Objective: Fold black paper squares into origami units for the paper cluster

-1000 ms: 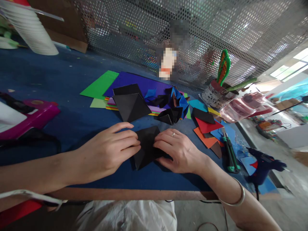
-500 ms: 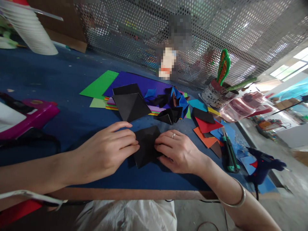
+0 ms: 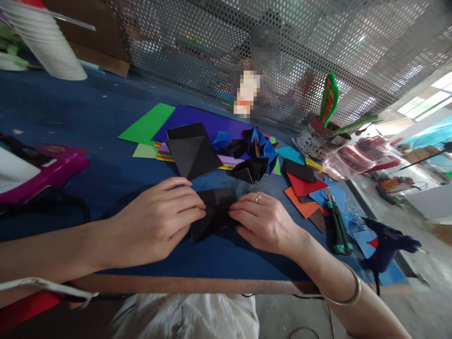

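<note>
A creased sheet of black paper (image 3: 215, 209) is between my hands, close to the table's front edge. My left hand (image 3: 160, 219) pinches its left side, with the fingertips curled over the paper. On the right side, my right hand (image 3: 266, 221), with a ring on one finger, grips the paper between thumb and fingers. The thumbs are partly hidden. Just beyond lie black paper squares (image 3: 192, 153) with fold lines. Folded black paper pieces (image 3: 249, 170) and a folded blue piece (image 3: 268, 153) sit to their right.
Coloured paper sheets (image 3: 197, 117) lie behind the black squares. To the right are paper scraps (image 3: 305, 181), a green utility knife (image 3: 337, 226) and a glue gun (image 3: 386, 242). A tool pot (image 3: 319, 136) stands at the back right. A magenta appliance (image 3: 56, 165) is at left.
The black paper has changed shape: its lower part is bent up and it looks shorter and wider. Both hands have shifted only slightly and keep hold of it.
</note>
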Demonstrator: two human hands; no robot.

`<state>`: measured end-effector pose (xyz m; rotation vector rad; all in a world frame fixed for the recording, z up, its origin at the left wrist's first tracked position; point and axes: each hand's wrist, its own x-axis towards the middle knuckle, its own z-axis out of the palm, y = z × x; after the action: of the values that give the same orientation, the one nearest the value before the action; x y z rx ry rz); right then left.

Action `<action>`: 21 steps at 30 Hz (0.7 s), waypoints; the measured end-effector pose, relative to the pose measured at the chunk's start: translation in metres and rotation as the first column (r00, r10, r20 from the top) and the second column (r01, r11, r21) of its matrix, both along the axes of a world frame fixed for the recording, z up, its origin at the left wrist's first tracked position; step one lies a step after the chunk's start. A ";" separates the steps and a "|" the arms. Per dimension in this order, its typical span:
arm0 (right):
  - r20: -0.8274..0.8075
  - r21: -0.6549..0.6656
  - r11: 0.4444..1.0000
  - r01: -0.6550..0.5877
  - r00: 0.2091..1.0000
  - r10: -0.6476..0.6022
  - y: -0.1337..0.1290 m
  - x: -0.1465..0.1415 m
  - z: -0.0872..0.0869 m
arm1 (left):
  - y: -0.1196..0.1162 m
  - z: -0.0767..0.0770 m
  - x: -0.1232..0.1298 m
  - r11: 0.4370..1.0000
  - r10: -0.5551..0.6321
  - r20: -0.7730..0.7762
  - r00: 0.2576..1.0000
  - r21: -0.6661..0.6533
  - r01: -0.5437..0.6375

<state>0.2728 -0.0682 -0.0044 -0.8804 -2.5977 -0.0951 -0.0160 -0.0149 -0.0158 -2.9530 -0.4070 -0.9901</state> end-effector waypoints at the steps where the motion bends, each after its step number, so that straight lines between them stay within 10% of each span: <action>1: -0.004 0.012 1.000 0.001 1.000 -0.001 -0.001 -0.001 0.001 | -0.003 0.005 0.001 0.999 0.007 0.031 0.999 -0.048 -0.006; 9: -0.096 -0.036 0.999 0.008 0.995 -0.012 -0.007 -0.011 0.007 | -0.012 0.010 0.005 0.990 0.027 0.102 0.994 -0.140 -0.013; 15: -0.236 -0.297 0.883 0.364 0.868 -0.438 -0.008 -0.019 -0.005 | 0.005 -0.007 0.004 0.921 0.208 0.087 0.974 -0.352 -0.166; 21: -0.111 -0.363 0.816 0.449 0.849 -0.517 -0.003 -0.022 -0.007 | 0.012 -0.011 0.008 0.832 0.360 -0.081 0.929 -0.422 -0.360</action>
<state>0.2504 -0.0709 -0.0114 -1.5756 -2.1671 0.2813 -0.0079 -0.0031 -0.0268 -3.0424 -1.2868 -0.9521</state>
